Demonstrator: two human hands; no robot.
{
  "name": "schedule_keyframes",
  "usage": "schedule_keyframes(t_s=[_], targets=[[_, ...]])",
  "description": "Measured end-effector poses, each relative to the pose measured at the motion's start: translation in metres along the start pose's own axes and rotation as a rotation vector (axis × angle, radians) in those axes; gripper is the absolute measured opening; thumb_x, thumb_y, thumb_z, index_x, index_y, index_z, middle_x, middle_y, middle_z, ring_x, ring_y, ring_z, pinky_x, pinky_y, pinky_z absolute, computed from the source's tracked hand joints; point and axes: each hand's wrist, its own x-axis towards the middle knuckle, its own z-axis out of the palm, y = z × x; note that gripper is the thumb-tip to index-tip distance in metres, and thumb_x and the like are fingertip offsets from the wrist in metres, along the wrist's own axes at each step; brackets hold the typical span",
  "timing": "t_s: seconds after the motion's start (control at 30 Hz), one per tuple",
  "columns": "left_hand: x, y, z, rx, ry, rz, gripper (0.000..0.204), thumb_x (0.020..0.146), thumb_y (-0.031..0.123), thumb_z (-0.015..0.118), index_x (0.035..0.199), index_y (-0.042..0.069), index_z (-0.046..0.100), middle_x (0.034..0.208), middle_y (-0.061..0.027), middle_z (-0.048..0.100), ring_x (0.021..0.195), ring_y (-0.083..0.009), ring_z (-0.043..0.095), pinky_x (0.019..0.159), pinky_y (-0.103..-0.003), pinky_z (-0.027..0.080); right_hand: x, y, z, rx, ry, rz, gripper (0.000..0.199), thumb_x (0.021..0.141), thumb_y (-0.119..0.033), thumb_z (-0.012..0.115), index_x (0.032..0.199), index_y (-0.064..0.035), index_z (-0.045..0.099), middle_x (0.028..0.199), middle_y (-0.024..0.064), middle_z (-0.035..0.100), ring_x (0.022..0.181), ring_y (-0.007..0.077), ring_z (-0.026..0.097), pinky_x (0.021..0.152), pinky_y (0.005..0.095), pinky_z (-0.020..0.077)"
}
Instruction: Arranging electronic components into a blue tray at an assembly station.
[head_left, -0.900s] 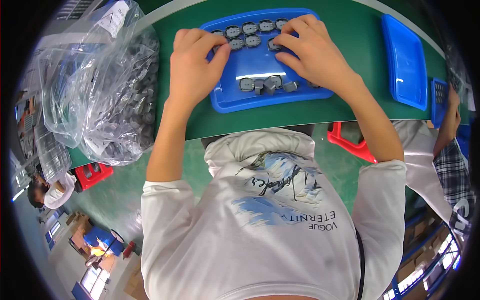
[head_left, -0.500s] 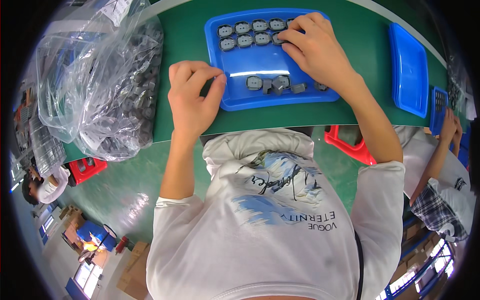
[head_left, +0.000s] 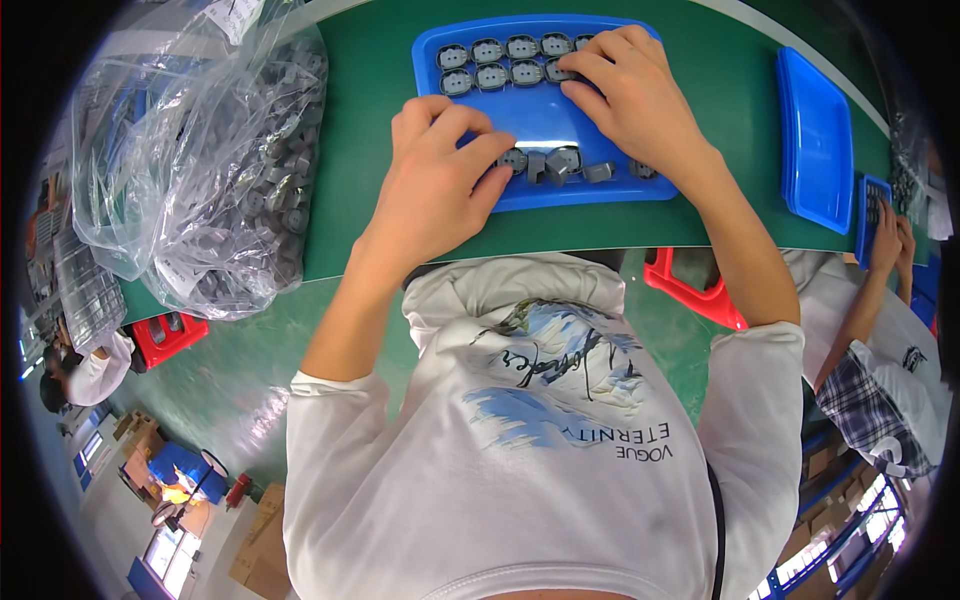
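Note:
A blue tray (head_left: 545, 115) lies on the green table before me. Two rows of grey oval plastic parts (head_left: 490, 76) are set along its far side. My right hand (head_left: 628, 100) is over the tray's right half, thumb and fingers closed on a grey plastic part (head_left: 556, 71) at the end of the nearer row. Along the near side lie several loose grey parts (head_left: 562, 165), some tilted. My left hand (head_left: 440, 180) reaches over the tray's left edge, its thumb and forefinger closing around the leftmost loose part (head_left: 514, 160), which they partly cover.
A large clear plastic bag (head_left: 250, 180) full of grey parts stands at the left on the green table (head_left: 370, 60). Stacked blue trays (head_left: 820, 145) sit at the right. Farther right, a co-worker's hands (head_left: 890, 240) are at a small blue tray (head_left: 870, 215). A red stool (head_left: 695, 290) stands below the table edge.
My left hand has moved right, from beside the tray's left edge to the leftmost loose grey part. My right hand stays almost where it was, at the nearer row.

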Motion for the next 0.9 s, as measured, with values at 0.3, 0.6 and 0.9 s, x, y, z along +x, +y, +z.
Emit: schedule_keyframes(t_s=[0.3, 0.6, 0.9], targets=[[0.003, -0.001, -0.007, 0.132, -0.077, 0.050, 0.027, 0.072, 0.013, 0.079, 0.098, 0.009, 0.074, 0.106, -0.0032, 0.060, 0.109, -0.0300, 0.048, 0.094, -0.043, 0.040, -0.012, -0.048, -0.011, 0.308, -0.296, -0.033, 0.031, 0.079, -0.024, 0.075, 0.103, -0.0054, 0.067, 0.099, 0.0103, 0.060, 0.103, 0.0300, 0.054, 0.092, 0.0402, 0.0439], [-0.004, -0.013, -0.016, 0.247, -0.001, 0.044, 0.022, 0.074, 0.015, 0.078, 0.094, 0.006, 0.074, 0.104, -0.0067, 0.061, 0.107, -0.0323, 0.048, 0.093, -0.045, 0.040, -0.014, -0.034, -0.015, 0.150, -0.255, 0.000, 0.025, 0.082, -0.022, 0.073, 0.101, -0.0060, 0.068, 0.087, 0.0086, 0.059, 0.087, 0.0287, 0.059, 0.077, 0.0396, 0.0486], [-0.010, -0.022, -0.008, 0.121, 0.065, 0.085, 0.016, 0.071, 0.009, 0.076, 0.088, 0.009, 0.074, 0.097, -0.0031, 0.062, 0.102, -0.0300, 0.051, 0.089, -0.041, 0.043, 0.001, -0.044, 0.013, 0.174, -0.205, -0.064, 0.012, 0.084, -0.014, 0.067, 0.094, -0.0083, 0.064, 0.085, 0.0078, 0.061, 0.082, 0.0294, 0.063, 0.073, 0.0412, 0.0499]])
